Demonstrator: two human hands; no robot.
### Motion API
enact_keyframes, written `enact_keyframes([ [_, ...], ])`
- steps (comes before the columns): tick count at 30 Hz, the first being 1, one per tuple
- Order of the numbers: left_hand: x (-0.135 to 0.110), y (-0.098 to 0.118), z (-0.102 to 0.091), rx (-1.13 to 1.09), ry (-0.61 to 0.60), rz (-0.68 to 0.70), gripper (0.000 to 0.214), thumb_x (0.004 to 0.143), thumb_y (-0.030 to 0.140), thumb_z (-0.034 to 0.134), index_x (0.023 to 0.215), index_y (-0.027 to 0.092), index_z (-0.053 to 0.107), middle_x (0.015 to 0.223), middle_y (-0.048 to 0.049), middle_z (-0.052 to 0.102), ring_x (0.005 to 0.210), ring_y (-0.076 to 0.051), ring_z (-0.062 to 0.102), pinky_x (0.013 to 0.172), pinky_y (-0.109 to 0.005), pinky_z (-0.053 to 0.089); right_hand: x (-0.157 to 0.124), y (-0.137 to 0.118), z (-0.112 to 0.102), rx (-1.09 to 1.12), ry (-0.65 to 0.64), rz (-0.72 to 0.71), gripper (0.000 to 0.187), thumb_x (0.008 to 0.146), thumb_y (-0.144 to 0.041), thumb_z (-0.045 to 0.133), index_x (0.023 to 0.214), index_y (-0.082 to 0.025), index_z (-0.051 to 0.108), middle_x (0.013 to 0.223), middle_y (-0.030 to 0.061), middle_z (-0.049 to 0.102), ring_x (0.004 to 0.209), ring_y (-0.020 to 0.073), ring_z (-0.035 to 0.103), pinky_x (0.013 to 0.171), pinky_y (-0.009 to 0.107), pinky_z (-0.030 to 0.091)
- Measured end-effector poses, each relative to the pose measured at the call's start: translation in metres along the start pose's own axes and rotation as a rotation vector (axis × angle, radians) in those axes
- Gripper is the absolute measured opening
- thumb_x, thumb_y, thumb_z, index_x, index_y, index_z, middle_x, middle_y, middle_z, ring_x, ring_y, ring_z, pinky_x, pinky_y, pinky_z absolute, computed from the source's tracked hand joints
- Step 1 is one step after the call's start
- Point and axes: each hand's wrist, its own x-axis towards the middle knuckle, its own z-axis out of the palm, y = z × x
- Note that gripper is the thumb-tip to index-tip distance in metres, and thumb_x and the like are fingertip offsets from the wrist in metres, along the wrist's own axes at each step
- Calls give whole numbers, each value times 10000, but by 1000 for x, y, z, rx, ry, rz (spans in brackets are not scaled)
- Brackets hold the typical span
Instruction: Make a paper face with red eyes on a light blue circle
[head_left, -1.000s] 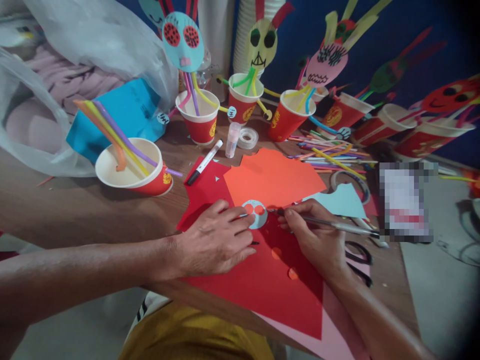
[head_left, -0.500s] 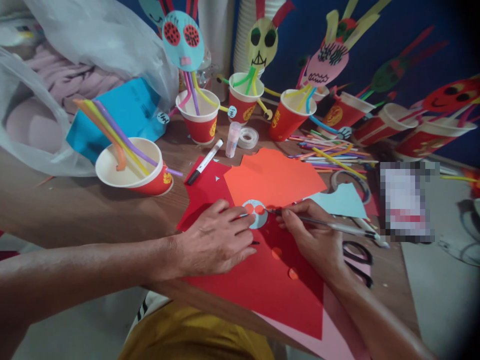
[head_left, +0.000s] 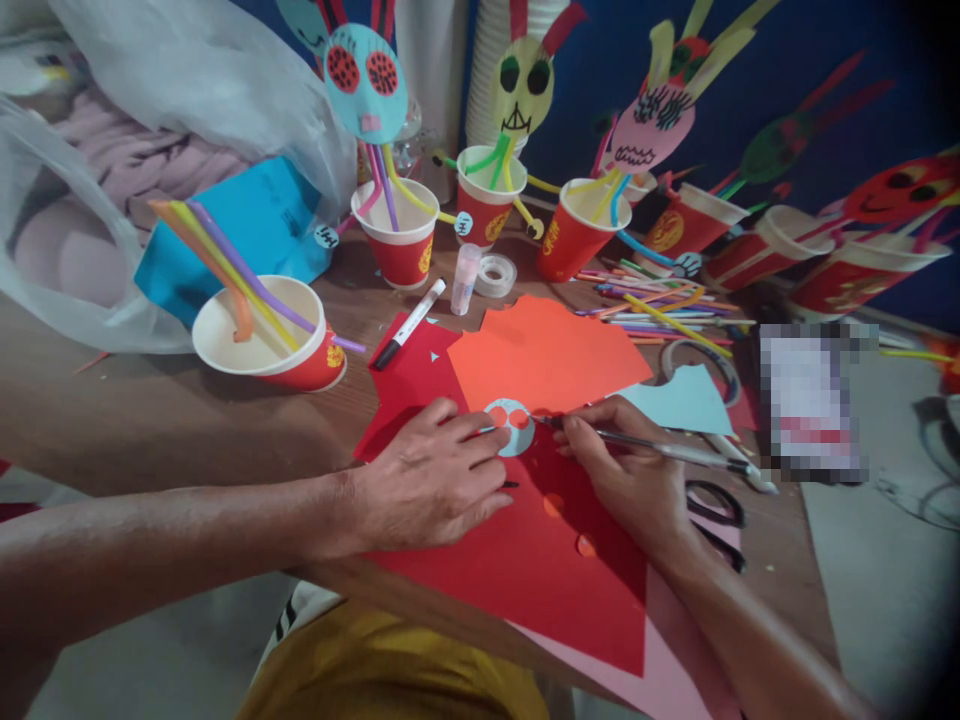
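Observation:
My left hand (head_left: 435,480) lies flat over the red paper (head_left: 540,590), its fingers stretched out. Its fingertips press on the edge of a small light-blue paper circle (head_left: 519,441) that bears two orange dots and fine dark strokes along its top. From the right, my right hand (head_left: 637,485) grips a pen (head_left: 686,456) with a clear barrel. The pen tip is at the circle's right edge, beside an orange dot. Two loose orange paper dots, one (head_left: 553,506) nearer the circle and another (head_left: 586,546) lower, lie on the red sheet.
Orange paper (head_left: 551,350) lies behind the circle. A marker (head_left: 411,325), a glue stick (head_left: 466,280) and a tape roll (head_left: 495,275) are beyond it. Scissors (head_left: 716,505) lie by my right wrist. A tilted cup with straws (head_left: 255,335) is at left; several cups with paper faces line the back.
Both hands, the pen and the paper circle stay in nearly the same place. The view has shifted very slightly.

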Motion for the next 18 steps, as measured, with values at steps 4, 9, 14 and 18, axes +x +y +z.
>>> enact_keyframes([
  [4,0,0,-1,1,4,2,248,879,331,454,749,175,596,1107,-44,607,1033,-218,515,817,-366,321,0,1,-1,-4,4,-2,121,794,-298,563,742,-189,559,631,1,632,546,141,602,536,258,490],
  [9,0,0,0,1,19,6,247,878,326,456,741,172,592,1112,-41,607,1028,-219,516,813,-364,322,1,-2,-2,-25,-4,-10,126,795,-292,558,724,-188,554,612,-2,627,534,137,594,528,253,479],
  [14,0,0,0,7,10,5,252,879,328,451,737,174,593,1112,-37,607,1024,-226,520,807,-373,321,1,-1,-1,-5,-2,-6,118,790,-274,564,709,-188,553,581,-11,615,534,137,595,532,254,478],
  [18,1,1,-2,12,25,4,241,873,317,463,729,181,601,1084,-30,619,1008,-218,528,805,-371,320,-1,-1,-3,166,30,38,88,793,-276,576,761,-195,566,638,-3,636,547,145,619,526,262,504],
])
